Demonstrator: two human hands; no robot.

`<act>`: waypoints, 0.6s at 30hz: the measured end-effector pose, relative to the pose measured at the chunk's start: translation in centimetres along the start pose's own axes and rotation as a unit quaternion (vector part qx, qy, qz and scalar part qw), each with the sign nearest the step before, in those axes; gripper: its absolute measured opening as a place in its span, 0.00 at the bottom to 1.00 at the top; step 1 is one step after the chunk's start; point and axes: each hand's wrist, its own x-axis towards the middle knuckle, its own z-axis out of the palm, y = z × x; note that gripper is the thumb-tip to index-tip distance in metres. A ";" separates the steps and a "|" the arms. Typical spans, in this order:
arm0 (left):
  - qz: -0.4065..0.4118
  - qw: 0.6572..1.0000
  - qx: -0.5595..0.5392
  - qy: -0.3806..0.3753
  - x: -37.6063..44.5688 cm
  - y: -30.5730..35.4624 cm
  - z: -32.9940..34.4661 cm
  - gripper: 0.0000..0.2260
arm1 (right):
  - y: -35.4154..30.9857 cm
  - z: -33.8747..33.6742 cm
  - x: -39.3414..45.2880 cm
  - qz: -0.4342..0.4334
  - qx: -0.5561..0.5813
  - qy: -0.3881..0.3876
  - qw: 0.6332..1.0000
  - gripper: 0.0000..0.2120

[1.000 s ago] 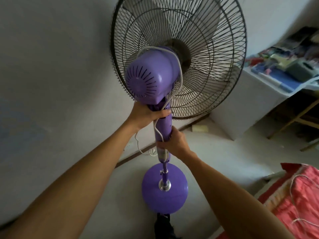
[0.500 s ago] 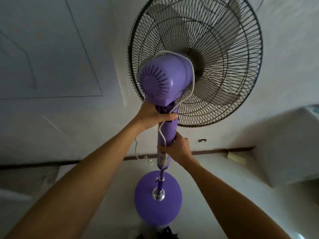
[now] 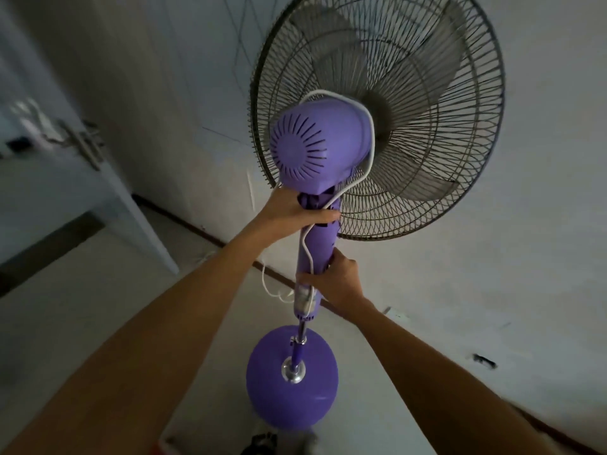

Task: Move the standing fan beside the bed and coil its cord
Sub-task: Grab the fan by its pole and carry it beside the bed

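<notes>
I hold the purple standing fan [image 3: 317, 251] in both hands, centre of view, close to a pale wall [image 3: 525, 257]. My left hand [image 3: 292, 210] is wrapped shut around the top of the column just under the motor housing [image 3: 312, 147]; the fingers curl round the far side and I see only the thumb edge and knuckles. My right hand [image 3: 335, 280] is closed on the column lower down, at about 5 o'clock from the left one; its palm side is hidden.

The white cord [image 3: 368, 126] loops over the top of the motor housing, runs down its right side, passes under my left hand and snakes down the column toward my right hand. A further stretch lies loose on the floor at 8 o'clock from my right hand; I cannot trace where it ends.

The wire grille [image 3: 460, 159] is cut off at the top of the frame. The round base [image 3: 292, 399] sits at 6 o'clock; I cannot tell whether it touches the floor. Dark shapes under it at the bottom edge are too blurred to name. At 9 o'clock a door [image 3: 65, 205] with a metal handle [image 3: 85, 146] is smeared by motion.
</notes>
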 end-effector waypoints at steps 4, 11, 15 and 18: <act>-0.025 0.997 -0.004 0.076 -2.4 -1.9 -5.7 0.23 | -3.6 4.5 1.0 -0.053 -0.014 -0.053 0.997 0.27; -0.063 0.979 0.002 0.195 -5.7 -7.0 -18.5 0.25 | -12.0 15.0 3.1 -0.118 -0.034 -0.140 0.983 0.29; -0.078 0.965 0.007 0.251 -7.8 -9.6 -25.7 0.24 | -17.2 21.1 4.2 -0.152 -0.051 -0.193 0.968 0.30; -0.083 0.951 0.006 0.299 -9.4 -11.6 -30.9 0.27 | -20.9 25.5 4.9 -0.187 -0.063 -0.225 0.954 0.28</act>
